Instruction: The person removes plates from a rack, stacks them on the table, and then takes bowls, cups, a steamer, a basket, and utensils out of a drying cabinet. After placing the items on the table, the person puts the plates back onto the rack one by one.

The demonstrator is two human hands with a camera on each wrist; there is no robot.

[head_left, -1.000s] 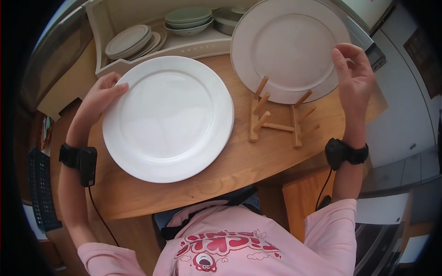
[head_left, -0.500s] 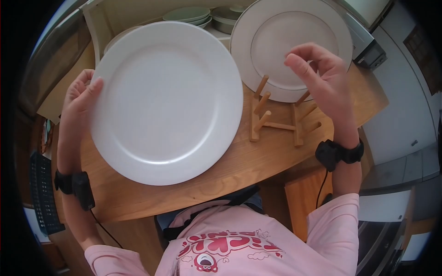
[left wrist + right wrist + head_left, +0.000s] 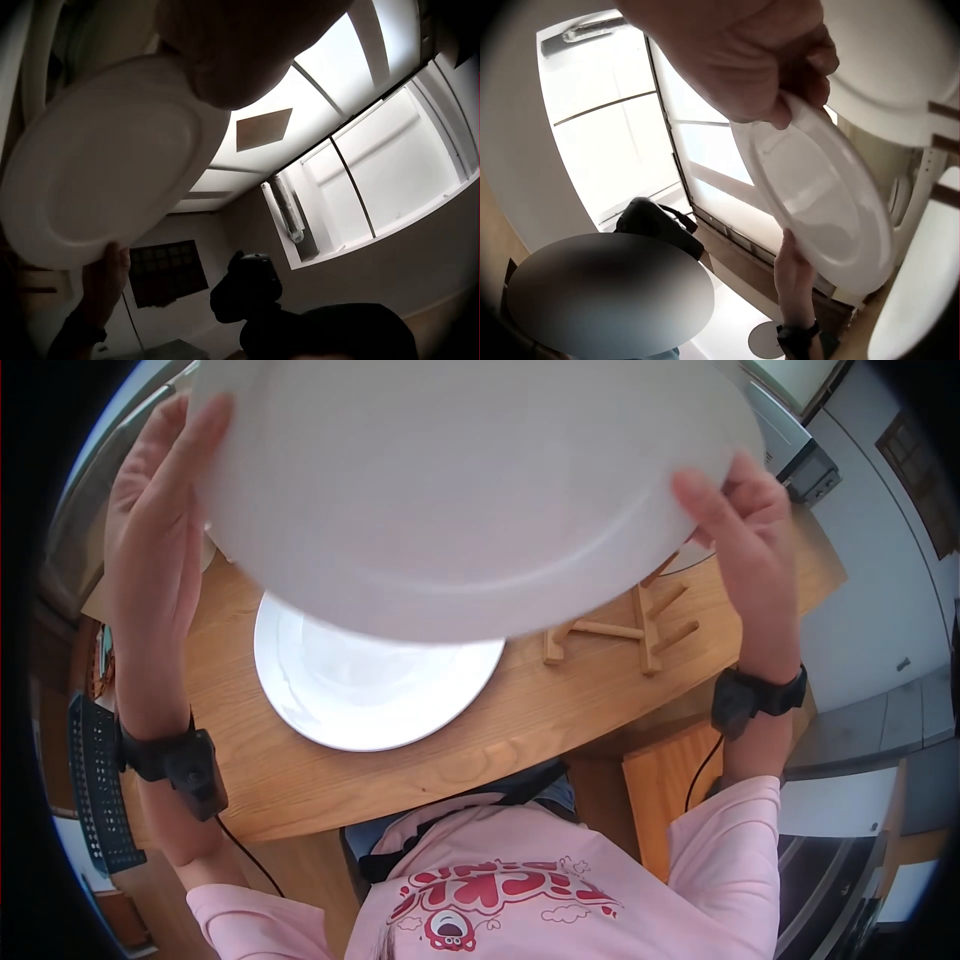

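Both hands hold a large white plate (image 3: 450, 490) up above the table, one on each side. My left hand (image 3: 160, 510) grips its left rim, with the thumb on the near face. At the right rim, my right hand (image 3: 750, 535) pinches the edge between thumb and curled fingers. Below it, another white plate (image 3: 375, 695) lies on the table, partly covered in the head view. A wooden plate rack (image 3: 650, 630) stands to the right, its upper pegs hidden by the raised plate. Behind, a rimmed plate (image 3: 892, 67) leans in the rack, mostly hidden in the head view.
The wooden table (image 3: 540, 710) has a curved front edge close to the person. A dark perforated basket (image 3: 100, 790) sits off its left side. At the back right is a boxy appliance (image 3: 810, 475). A shelf behind is mostly covered by the raised plate.
The upper plate has been lifted off the one beneath and moved up and away, uncovering the lower plate. My right hand, free before, now holds its right rim.
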